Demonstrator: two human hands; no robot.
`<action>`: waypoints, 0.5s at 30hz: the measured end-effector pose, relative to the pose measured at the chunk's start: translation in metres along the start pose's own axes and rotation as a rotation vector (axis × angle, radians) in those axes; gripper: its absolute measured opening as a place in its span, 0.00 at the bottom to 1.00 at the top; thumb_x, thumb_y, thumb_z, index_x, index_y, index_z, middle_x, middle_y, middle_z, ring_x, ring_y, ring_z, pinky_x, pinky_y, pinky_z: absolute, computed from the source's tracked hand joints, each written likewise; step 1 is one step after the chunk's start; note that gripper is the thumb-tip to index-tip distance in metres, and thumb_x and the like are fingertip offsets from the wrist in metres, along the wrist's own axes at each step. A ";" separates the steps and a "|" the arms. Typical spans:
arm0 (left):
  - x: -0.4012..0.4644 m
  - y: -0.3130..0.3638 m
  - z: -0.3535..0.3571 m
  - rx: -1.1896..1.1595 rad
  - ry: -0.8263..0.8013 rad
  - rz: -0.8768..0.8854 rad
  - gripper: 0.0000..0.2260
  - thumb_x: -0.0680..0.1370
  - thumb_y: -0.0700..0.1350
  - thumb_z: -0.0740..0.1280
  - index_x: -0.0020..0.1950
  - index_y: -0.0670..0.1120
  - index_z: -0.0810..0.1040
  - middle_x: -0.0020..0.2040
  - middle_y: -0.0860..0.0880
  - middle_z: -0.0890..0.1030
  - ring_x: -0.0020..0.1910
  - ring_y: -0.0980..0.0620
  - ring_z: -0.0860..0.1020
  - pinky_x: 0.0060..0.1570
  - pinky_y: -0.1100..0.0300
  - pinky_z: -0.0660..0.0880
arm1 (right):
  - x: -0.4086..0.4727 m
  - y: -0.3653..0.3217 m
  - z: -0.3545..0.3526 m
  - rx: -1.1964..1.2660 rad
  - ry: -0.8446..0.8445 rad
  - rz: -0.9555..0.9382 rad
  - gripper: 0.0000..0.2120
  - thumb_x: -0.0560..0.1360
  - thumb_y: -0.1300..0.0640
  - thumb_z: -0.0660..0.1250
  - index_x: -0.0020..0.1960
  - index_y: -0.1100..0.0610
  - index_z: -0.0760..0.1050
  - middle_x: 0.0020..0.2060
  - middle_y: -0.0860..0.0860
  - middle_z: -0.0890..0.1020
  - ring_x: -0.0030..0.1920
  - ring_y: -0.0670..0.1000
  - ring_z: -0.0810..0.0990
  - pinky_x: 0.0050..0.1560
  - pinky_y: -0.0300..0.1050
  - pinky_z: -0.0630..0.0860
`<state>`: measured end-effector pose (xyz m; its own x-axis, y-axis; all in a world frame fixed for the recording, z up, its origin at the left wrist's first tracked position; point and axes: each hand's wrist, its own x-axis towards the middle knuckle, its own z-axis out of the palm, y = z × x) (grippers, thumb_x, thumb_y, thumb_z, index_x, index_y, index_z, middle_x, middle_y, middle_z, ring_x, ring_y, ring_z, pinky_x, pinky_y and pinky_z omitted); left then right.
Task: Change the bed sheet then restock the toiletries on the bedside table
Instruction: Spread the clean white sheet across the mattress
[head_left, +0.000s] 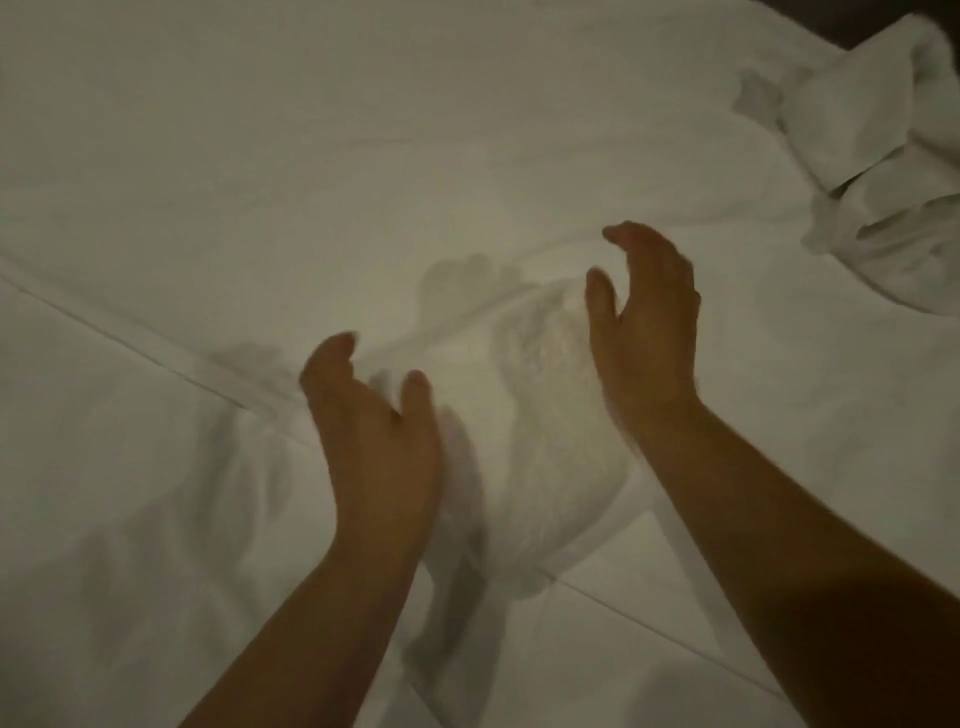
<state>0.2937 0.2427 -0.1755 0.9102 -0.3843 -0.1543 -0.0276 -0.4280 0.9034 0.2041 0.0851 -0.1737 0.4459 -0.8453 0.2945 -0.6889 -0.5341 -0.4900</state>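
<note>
A white bed sheet (363, 156) covers nearly the whole view, with a hemmed edge (171, 358) running diagonally from the left toward the middle. Between my hands lies a bunched, wrinkled fold of white cloth (540, 415). My left hand (374, 431) hovers above this fold with its fingers loosely curved and holds nothing. My right hand (644, 317) is raised above the sheet, palm turned to the left, fingers relaxed and empty. Both hands are slightly blurred.
A crumpled heap of white linen (883, 171) lies at the upper right. Behind it a dark strip (831, 21) shows at the top right corner. A second seam (649, 623) runs across the sheet at the lower right.
</note>
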 end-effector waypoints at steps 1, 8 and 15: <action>-0.010 0.004 0.002 0.104 -0.075 0.254 0.21 0.78 0.44 0.62 0.70 0.41 0.65 0.67 0.46 0.69 0.67 0.44 0.69 0.67 0.48 0.66 | -0.014 -0.002 -0.002 0.005 -0.012 -0.085 0.20 0.77 0.53 0.55 0.65 0.58 0.73 0.66 0.56 0.74 0.66 0.57 0.71 0.65 0.48 0.63; 0.015 -0.027 0.039 1.043 -0.768 0.669 0.34 0.71 0.65 0.33 0.77 0.58 0.40 0.75 0.57 0.36 0.76 0.44 0.38 0.69 0.40 0.36 | -0.074 0.041 0.011 -0.402 -0.513 -0.062 0.30 0.74 0.39 0.35 0.76 0.42 0.43 0.77 0.45 0.46 0.76 0.48 0.42 0.72 0.52 0.40; 0.059 0.009 0.042 0.915 -0.756 0.397 0.34 0.77 0.62 0.57 0.77 0.58 0.43 0.76 0.45 0.55 0.73 0.41 0.58 0.68 0.47 0.59 | -0.114 0.021 -0.002 -0.186 -0.048 0.548 0.36 0.74 0.38 0.47 0.77 0.57 0.53 0.76 0.59 0.54 0.75 0.61 0.54 0.72 0.58 0.50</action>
<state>0.3297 0.1820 -0.1929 0.3167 -0.8600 -0.4001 -0.7977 -0.4697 0.3782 0.1380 0.1703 -0.2160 0.0184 -0.9998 -0.0008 -0.9133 -0.0165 -0.4069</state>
